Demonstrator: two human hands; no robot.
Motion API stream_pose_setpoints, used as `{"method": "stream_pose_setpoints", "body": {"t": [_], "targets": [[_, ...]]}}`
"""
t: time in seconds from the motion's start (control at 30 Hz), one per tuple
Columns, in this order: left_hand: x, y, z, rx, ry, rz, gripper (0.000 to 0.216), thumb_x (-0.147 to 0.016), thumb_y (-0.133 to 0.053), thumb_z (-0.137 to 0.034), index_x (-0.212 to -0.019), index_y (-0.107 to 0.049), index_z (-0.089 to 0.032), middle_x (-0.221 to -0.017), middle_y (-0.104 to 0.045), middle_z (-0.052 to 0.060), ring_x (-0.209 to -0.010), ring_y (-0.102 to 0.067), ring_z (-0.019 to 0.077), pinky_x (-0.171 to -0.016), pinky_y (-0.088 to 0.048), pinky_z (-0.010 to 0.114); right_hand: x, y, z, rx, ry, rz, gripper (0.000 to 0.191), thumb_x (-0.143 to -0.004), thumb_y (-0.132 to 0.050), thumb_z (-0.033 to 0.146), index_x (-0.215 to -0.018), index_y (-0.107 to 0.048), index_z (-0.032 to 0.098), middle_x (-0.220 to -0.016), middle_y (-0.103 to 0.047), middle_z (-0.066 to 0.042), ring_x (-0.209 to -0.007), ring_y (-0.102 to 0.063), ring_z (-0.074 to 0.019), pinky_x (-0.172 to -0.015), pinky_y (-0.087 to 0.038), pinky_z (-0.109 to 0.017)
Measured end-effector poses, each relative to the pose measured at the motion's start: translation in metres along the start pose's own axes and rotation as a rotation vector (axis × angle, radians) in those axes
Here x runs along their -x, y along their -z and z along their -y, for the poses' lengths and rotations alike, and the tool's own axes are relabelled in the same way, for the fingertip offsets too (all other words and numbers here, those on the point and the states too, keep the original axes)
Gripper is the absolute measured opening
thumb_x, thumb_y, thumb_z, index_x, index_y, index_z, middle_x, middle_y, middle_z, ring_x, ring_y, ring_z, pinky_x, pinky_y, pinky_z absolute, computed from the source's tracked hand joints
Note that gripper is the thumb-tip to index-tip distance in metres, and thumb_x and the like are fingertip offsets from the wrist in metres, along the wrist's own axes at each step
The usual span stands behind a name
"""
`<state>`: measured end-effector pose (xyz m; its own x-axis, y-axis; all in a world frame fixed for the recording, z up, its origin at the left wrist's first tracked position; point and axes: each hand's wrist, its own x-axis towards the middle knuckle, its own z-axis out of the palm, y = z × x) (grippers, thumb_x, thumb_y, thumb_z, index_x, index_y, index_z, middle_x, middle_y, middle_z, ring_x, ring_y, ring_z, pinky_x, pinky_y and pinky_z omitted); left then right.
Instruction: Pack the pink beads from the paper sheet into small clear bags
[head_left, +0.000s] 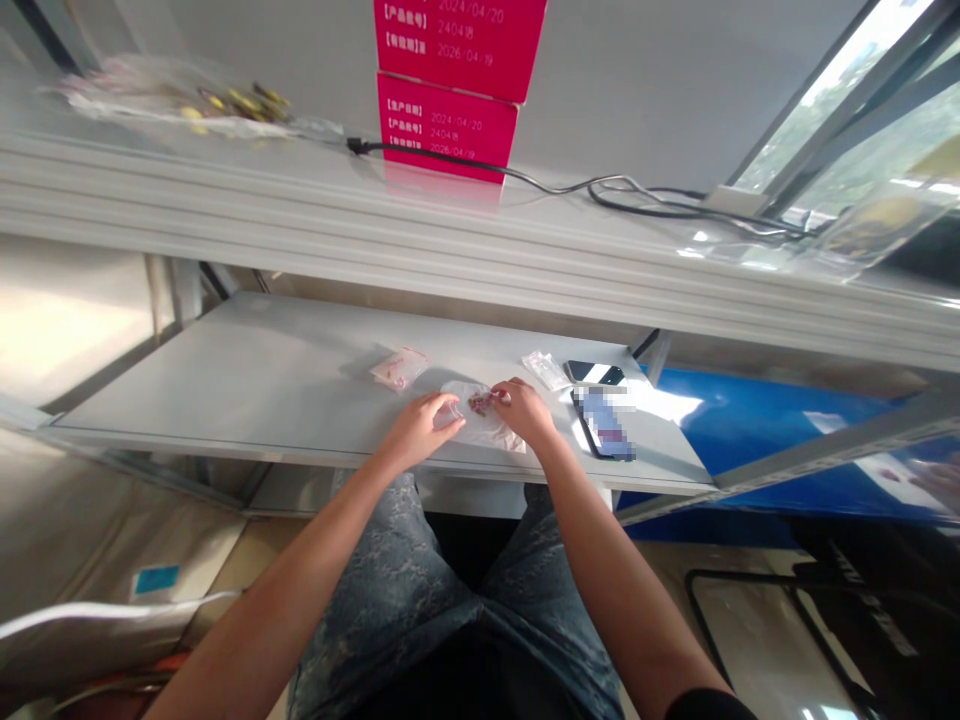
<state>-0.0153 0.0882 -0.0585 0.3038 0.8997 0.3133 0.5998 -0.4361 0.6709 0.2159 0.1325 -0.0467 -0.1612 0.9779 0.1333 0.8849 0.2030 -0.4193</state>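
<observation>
My left hand point(424, 430) curls its thumb and fingers around the edge of a small clear plastic bag point(451, 409) above the lower shelf. Just right of it, small reddish and greenish pieces point(478, 403) lie in a little heap on a clear plastic sheet or bag point(495, 434). My right hand point(525, 408) is closed in a pinch at the heap's right side. Something tiny and reddish shows at its fingertips, too small to name. Behind my left hand lies a zip bag point(401, 369) with reddish contents.
Right of my hands are a flat packet of clear bags point(547, 370), a dark phone point(594, 373) and a larger phone point(604, 425) on the white shelf point(247, 370). An upper shelf point(300, 205) overhangs the back, bearing red boxes point(450, 125), a black cable point(540, 186) and a plastic bag point(172, 100).
</observation>
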Motion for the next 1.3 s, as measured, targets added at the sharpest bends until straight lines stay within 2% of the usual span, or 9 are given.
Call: {"method": "stream_pose_setpoints", "body": {"t": [0.1, 0.3, 0.57, 0.9, 1.07, 1.17, 1.3], "targets": [[0.0001, -0.0006, 0.0005, 0.001, 0.001, 0.000, 0.030, -0.093, -0.061, -0.038, -0.120, -0.065, -0.025, -0.120, -0.073, 0.006, -0.113, -0.068, 0.0245, -0.101, -0.052, 0.037, -0.0006, -0.0011, -0.0005, -0.001, -0.004, -0.009, 0.024, -0.093, -0.059, 0.018, -0.111, -0.074, 0.022, -0.116, -0.070, -0.009, -0.095, -0.067, -0.0215, -0.079, -0.048, -0.028], [-0.0004, 0.0001, -0.0008, 0.010, -0.020, -0.014, 0.030, -0.093, -0.061, -0.037, -0.119, -0.066, -0.024, -0.120, -0.073, 0.006, -0.113, -0.068, 0.0247, -0.102, -0.052, 0.037, -0.0032, -0.0034, -0.0015, 0.011, -0.025, -0.022, 0.012, -0.092, -0.062, 0.024, -0.094, -0.074, 0.020, -0.107, -0.069, -0.009, -0.092, -0.067, -0.0211, -0.080, -0.048, -0.028], [-0.0004, 0.0003, -0.0011, 0.010, -0.007, -0.001, 0.031, -0.093, -0.061, -0.038, -0.120, -0.065, -0.023, -0.122, -0.072, 0.007, -0.115, -0.067, 0.0251, -0.102, -0.052, 0.037, -0.0042, -0.0037, -0.0017, 0.000, 0.014, -0.032, 0.014, -0.092, -0.061, 0.023, -0.094, -0.075, 0.021, -0.106, -0.070, -0.010, -0.090, -0.068, -0.0229, -0.078, -0.048, -0.030], [0.0000, 0.0000, -0.0005, 0.011, -0.005, -0.006, 0.030, -0.093, -0.061, -0.037, -0.120, -0.066, -0.025, -0.121, -0.073, 0.006, -0.114, -0.068, 0.0245, -0.102, -0.052, 0.037, -0.0051, -0.0079, 0.0002, 0.026, 0.020, -0.020, 0.019, -0.097, -0.057, 0.027, -0.103, -0.075, 0.023, -0.109, -0.070, -0.009, -0.092, -0.067, -0.0217, -0.076, -0.047, -0.028], [-0.0002, -0.0009, 0.0004, 0.009, 0.004, -0.002, 0.030, -0.093, -0.061, -0.037, -0.120, -0.065, -0.024, -0.122, -0.073, 0.006, -0.115, -0.068, 0.0244, -0.103, -0.051, 0.037, -0.0066, -0.0082, -0.0001, 0.013, 0.001, -0.021, 0.016, -0.094, -0.059, 0.025, -0.097, -0.075, 0.022, -0.107, -0.070, -0.009, -0.091, -0.067, -0.0219, -0.077, -0.047, -0.028], [0.0000, -0.0015, 0.0012, 0.012, -0.009, -0.007, 0.030, -0.093, -0.061, -0.037, -0.120, -0.065, -0.023, -0.121, -0.073, 0.007, -0.114, -0.068, 0.0243, -0.103, -0.051, 0.036, -0.0058, -0.0052, -0.0026, -0.073, 0.003, -0.078, 0.015, -0.090, -0.058, 0.024, -0.092, -0.073, 0.021, -0.100, -0.072, -0.007, -0.089, -0.066, -0.0210, -0.079, -0.047, -0.029], [0.0000, -0.0019, 0.0021, 0.012, -0.011, -0.010, 0.032, -0.092, -0.062, -0.038, -0.121, -0.065, -0.023, -0.120, -0.073, 0.007, -0.113, -0.068, 0.0254, -0.101, -0.052, 0.037, -0.0023, -0.0012, 0.0011, -0.363, -0.092, -0.219, 0.020, -0.088, -0.054, 0.030, -0.090, -0.070, 0.019, -0.087, -0.073, -0.004, -0.081, -0.066, -0.0193, -0.076, -0.048, -0.028]]}}
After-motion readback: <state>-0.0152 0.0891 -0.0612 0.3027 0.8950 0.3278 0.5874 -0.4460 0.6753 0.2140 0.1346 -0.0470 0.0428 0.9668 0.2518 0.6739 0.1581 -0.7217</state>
